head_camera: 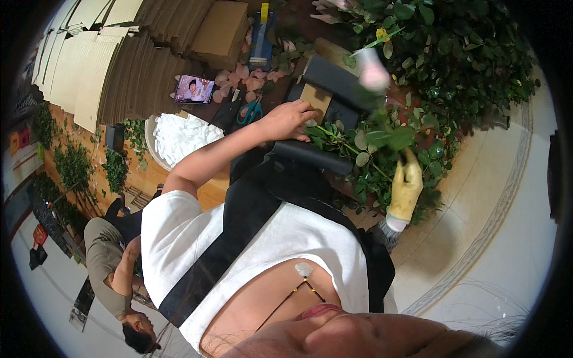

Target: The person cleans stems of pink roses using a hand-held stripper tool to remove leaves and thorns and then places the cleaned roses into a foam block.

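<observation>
My bare left hand [288, 120] lies over a black padded stand [333, 80], its fingers on a brown cardboard piece [315, 99]. Green leafy stems [340, 139] come up against its thumb side; whether it grips them cannot be told. At the right, my right hand [406, 183] wears a yellow glove, with thumb and fingertips brought together at blurred leaves [400, 138]. Those leaves appear to belong to a pale pink rose [375, 78], blurred in the air above, its stem apparently pinched in the glove. A black roll-like edge [313, 156] lies between my apron and the stems.
Stacked cardboard sheets [130, 76] rise at the left, beside a phone [194, 89]. Teal-handled scissors [249, 112], loose petals [241, 78] and a blue tape dispenser [262, 42] lie ahead. White pieces fill a basin [150, 141]. Foliage [465, 53] is heaped right; a person [105, 264] bends far left.
</observation>
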Motion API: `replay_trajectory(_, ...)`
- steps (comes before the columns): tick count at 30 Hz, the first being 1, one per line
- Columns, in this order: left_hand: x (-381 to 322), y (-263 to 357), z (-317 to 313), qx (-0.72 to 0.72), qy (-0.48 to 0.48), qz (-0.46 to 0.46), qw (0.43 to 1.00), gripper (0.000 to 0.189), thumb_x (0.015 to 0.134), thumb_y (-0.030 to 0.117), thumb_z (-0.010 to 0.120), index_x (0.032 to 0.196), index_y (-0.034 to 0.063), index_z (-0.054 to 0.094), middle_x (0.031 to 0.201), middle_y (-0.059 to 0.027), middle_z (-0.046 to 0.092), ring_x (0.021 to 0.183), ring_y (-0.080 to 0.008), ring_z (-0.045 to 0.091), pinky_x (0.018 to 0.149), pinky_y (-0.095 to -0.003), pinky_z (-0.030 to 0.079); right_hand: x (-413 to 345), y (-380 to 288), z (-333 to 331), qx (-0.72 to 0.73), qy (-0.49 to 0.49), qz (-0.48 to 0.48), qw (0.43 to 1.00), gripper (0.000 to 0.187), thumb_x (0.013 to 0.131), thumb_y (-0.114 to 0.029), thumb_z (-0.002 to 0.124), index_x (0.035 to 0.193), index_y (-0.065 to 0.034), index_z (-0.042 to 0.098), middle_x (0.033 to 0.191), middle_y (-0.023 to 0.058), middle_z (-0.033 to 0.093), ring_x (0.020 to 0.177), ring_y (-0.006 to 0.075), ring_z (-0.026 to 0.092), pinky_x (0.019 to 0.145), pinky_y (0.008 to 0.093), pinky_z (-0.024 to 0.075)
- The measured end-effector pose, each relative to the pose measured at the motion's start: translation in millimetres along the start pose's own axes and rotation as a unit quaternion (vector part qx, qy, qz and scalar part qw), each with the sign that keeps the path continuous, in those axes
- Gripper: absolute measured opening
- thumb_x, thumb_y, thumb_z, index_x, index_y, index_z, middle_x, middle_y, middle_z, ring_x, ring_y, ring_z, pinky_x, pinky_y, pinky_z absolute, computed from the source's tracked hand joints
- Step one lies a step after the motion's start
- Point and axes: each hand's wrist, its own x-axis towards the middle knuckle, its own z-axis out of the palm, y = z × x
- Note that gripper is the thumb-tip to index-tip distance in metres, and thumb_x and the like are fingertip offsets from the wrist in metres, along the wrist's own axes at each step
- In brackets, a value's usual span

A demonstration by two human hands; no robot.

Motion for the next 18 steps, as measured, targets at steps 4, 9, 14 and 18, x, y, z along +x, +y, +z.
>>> replay_trajectory(4,0,6,-10,0.017,-0.001,-0.001,1.0,0.064,0.07,0.034,0.088,0.122,0.0065,0.063,0.106,-0.0105,0.06,0.103,-0.032,0.062,0.088,-0.0416,0.053,-12,-17,26,-0.122,-0.107,-0.079,0.984,0.049,0.079,0.008,0.066,0.127,-0.0044,0.067,0.132,0.0149,0.066,0.117,0.033,0.065,0.1,0.0387,0.0531)
replay_trajectory(9,3,5,-8,0.093,-0.031,0.015,0.995,0.059,0.072,0.034,0.085,0.12,0.0058,0.065,0.104,-0.0085,0.062,0.104,-0.0304,0.062,0.088,-0.0399,0.053,2,24,68,-0.111,-0.08,-0.022,0.99,0.044,0.079,0.01,0.063,0.12,-0.0018,0.069,0.127,0.0169,0.067,0.112,0.0354,0.066,0.098,0.0426,0.0532)
replay_trajectory(14,7,9,-11,0.096,-0.037,0.017,0.995,0.061,0.073,0.032,0.084,0.125,0.0066,0.064,0.111,-0.0082,0.063,0.104,-0.0287,0.063,0.09,-0.0392,0.053,5,67,107,0.007,-0.031,-0.037,0.999,0.047,0.073,0.013,0.059,0.116,-0.0014,0.071,0.123,0.0163,0.07,0.112,0.0354,0.067,0.099,0.0408,0.0534)
replay_trajectory(18,12,13,-12,0.154,-0.049,0.044,0.986,0.053,0.079,0.034,0.079,0.124,0.007,0.066,0.111,-0.0081,0.062,0.1,-0.0266,0.063,0.089,-0.0382,0.051,3,88,133,-0.071,-0.044,-0.073,0.994,0.046,0.074,0.004,0.066,0.119,-0.0051,0.071,0.124,0.0155,0.07,0.111,0.0353,0.066,0.098,0.043,0.054)
